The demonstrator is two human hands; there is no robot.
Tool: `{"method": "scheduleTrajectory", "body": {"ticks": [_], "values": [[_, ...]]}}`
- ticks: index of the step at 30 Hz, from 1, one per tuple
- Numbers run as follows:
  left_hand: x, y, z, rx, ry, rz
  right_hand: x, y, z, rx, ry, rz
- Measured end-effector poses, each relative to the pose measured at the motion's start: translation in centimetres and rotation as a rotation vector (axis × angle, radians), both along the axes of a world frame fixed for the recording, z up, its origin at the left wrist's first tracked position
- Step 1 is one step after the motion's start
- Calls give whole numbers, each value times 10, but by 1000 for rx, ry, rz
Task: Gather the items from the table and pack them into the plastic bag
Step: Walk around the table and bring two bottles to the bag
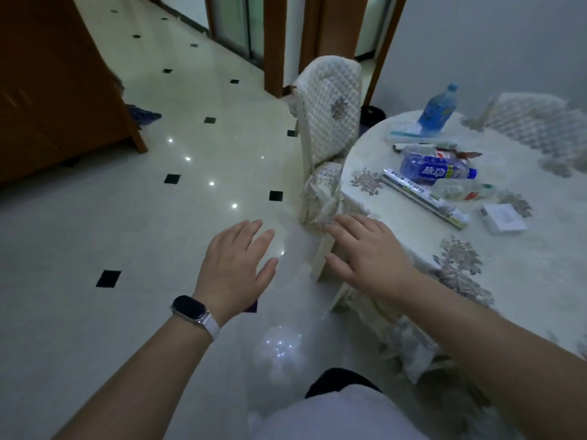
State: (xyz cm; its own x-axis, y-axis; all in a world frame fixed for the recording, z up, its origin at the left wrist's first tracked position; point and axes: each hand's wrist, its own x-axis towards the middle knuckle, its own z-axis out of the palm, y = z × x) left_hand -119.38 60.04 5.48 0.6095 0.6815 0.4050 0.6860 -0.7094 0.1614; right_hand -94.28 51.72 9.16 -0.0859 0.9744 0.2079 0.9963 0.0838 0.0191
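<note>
A round table [514, 249] with a white flowered cloth stands at the right. On it stand an upright blue bottle [437, 110], a lying blue bottle [435, 170], a clear bottle [463, 191], a long narrow box [424, 198], a small white box [502, 218] and crumpled clear plastic [409, 127]. My left hand [236, 265], with a watch on the wrist, hovers open over the floor. My right hand [365, 249] is open with spread fingers near the table's left edge. Neither hand holds anything. I cannot pick out a plastic bag for certain.
A chair [330, 122] with a quilted white cover is tucked against the table's left side. A second covered chair [533, 122] stands behind the table. Tiled floor [127, 217] stretches to the left, with a wooden cabinet [47, 90] at the far left.
</note>
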Motion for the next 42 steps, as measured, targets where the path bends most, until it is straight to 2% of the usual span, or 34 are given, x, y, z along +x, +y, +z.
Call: {"method": "scheduleTrajectory", "body": {"ticks": [7, 15, 24, 34, 42], "values": [[72, 87, -11, -40, 58, -164, 57, 42, -24, -57, 60, -238], [182, 196, -4, 1, 186, -317, 149, 119, -57, -34, 238, -411], [334, 263, 16, 50, 150, -553, 260, 142, -45, 22, 269, -684], [456, 319, -1, 49, 163, -895, 303, 143, -64, -27, 308, -992], [545, 385, -10, 11, 116, -1173, 317, 191, -59, -75, 264, -1300]]}}
